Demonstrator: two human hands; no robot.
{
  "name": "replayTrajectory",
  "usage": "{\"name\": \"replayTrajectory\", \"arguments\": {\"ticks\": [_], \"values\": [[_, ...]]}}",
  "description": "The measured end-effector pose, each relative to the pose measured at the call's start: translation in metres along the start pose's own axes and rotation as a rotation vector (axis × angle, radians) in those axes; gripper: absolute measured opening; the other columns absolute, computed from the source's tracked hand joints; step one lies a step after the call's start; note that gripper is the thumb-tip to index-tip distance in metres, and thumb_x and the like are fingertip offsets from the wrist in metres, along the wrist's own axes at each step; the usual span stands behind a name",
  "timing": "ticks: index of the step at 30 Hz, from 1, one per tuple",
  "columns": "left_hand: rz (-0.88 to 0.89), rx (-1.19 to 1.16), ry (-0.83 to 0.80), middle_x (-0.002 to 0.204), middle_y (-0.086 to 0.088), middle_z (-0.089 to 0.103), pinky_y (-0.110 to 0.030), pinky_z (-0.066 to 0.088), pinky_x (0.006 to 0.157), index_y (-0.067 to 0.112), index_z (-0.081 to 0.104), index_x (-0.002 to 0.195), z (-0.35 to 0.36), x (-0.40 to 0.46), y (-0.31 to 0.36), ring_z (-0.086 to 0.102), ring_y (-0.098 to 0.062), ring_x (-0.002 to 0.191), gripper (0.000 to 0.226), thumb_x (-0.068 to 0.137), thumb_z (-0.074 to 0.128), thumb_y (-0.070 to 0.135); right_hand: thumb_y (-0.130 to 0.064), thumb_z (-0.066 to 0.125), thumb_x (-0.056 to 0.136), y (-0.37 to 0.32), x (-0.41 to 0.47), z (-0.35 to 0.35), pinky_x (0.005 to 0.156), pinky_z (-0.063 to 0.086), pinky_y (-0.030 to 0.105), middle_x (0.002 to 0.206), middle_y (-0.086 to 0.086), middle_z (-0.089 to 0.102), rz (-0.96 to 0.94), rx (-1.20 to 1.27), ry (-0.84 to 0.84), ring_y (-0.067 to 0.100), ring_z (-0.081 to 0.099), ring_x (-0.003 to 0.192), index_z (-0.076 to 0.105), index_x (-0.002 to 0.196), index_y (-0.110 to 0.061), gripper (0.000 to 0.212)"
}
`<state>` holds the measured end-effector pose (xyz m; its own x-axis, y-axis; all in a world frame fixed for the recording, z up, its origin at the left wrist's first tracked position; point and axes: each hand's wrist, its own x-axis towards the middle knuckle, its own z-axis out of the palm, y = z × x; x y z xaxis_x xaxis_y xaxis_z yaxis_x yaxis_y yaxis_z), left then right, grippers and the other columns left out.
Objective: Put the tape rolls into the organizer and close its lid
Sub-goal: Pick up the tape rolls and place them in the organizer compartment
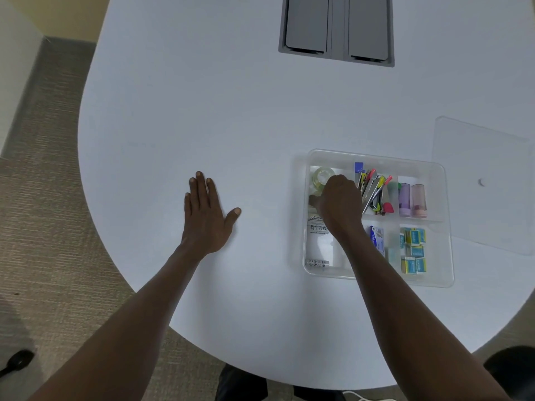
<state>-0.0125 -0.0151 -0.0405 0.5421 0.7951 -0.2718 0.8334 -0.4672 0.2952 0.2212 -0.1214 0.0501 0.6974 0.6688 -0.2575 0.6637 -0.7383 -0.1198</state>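
- Carpet (pixel 43 198) shows past the table's curved left edge; nothing belonging to the task lies that way, so little risk starts there.
- The left hand (pixel 207 217) lies flat on the white table (pixel 231 111), fingers spread apart and holding nothing. It sits well apart from the organizer (pixel 376 280), so if the box slides under a push, nothing steadies it.
- A clear tape roll (pixel 320 176) already sits in the far-left compartment of the organizer, with what looks like another roll just below it, partly hidden.
- The right hand (pixel 341 202) reaches into that same compartment, curled over. Its fingertips are hidden under the knuckles, so I cannot tell whether they grip a roll or have let go. A roll left standing on edge or stacked high could probably stop the lid from seating.
- Pens and markers (pixel 373 189) lean just beside the right wrist; pulling the hand out carelessly might knock them askew, and a raised tip could also block the lid.
- The clear lid (pixel 486 180) lies flat on the table to the right, its near corner overlapping the organizer's edge. It is almost invisible against the white, so it seems easy to misjudge or nudge.
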Motion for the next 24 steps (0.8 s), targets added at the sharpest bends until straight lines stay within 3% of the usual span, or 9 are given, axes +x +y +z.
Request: {"name": "replayTrajectory", "arguments": {"ticks": [7,16,24], "values": [[-0.003,-0.002,0.0,0.16,-0.02,-0.015,-0.048,0.002,0.121,0.0,-0.006,0.151,-0.001,-0.001,0.001,-0.014,-0.032,0.149,0.09,0.094,0.031,0.06,-0.033,0.07,0.083,-0.001,0.005,0.012,0.083,0.051,0.038,0.113,0.024,0.063,0.073,-0.007,-0.017,0.037,0.064,0.102,0.019,0.142,0.016,0.092],[-0.007,-0.01,-0.004,0.16,-0.019,-0.017,-0.048,0.001,0.121,0.001,-0.007,0.151,-0.001,-0.001,0.001,-0.016,-0.032,0.148,0.09,0.094,0.031,0.06,-0.033,0.07,0.084,-0.002,0.001,0.009,0.09,0.048,0.04,0.118,0.027,0.059,0.082,-0.016,-0.058,0.039,0.061,0.108,0.012,0.145,0.014,0.097],[-0.007,-0.005,0.003,0.16,-0.019,-0.015,-0.048,0.002,0.12,0.001,-0.006,0.151,0.0,-0.001,0.002,-0.014,-0.032,0.149,0.09,0.094,0.032,0.06,-0.016,0.068,0.082,-0.003,0.004,0.014,0.083,0.05,0.039,0.11,0.027,0.062,0.086,0.012,-0.042,0.04,0.063,0.099,0.012,0.144,0.014,0.089]]}}
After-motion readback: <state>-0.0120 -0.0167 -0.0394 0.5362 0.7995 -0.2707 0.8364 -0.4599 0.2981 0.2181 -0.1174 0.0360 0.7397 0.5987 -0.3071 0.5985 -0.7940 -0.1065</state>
